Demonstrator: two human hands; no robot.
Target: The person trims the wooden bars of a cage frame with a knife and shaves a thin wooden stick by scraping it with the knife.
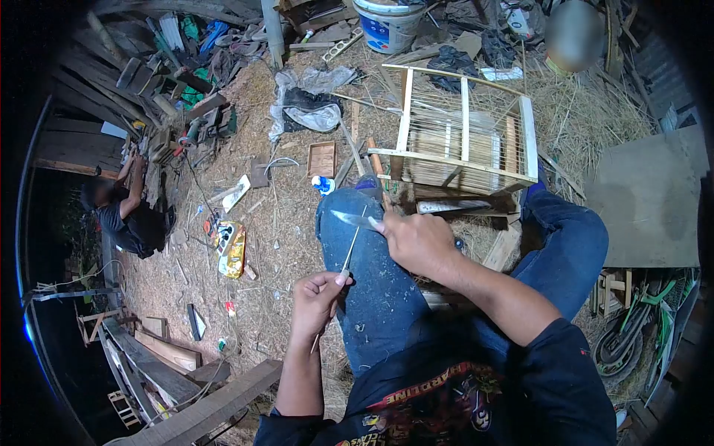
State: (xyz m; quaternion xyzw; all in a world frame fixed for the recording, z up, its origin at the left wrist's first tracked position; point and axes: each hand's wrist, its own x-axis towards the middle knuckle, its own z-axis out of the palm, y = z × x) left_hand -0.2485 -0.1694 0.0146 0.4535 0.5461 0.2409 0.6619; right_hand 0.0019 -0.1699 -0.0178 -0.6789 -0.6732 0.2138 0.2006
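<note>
My left hand (316,301) is closed in a pinch around a thin wooden stick (352,249), which points up and away over my thigh. In my right hand (420,241) is a knife (352,219), its pale blade pointing left. Near its upper end, the stick meets or crosses the blade; whether they touch I cannot tell. My fingers hide the knife's handle. Just beyond my right hand, a wooden cage with thin slats (465,137) stands on the straw-covered ground, between my legs and the bucket.
Near my knee lie a small wooden tray (322,159) and a blue-and-white bottle (323,184). A yellow packet (232,249) rests on the shavings. Farther off are a white bucket (389,26) and plastic sheeting (312,100). Another person (134,215) crouches at left; a bicycle (632,327) stands right.
</note>
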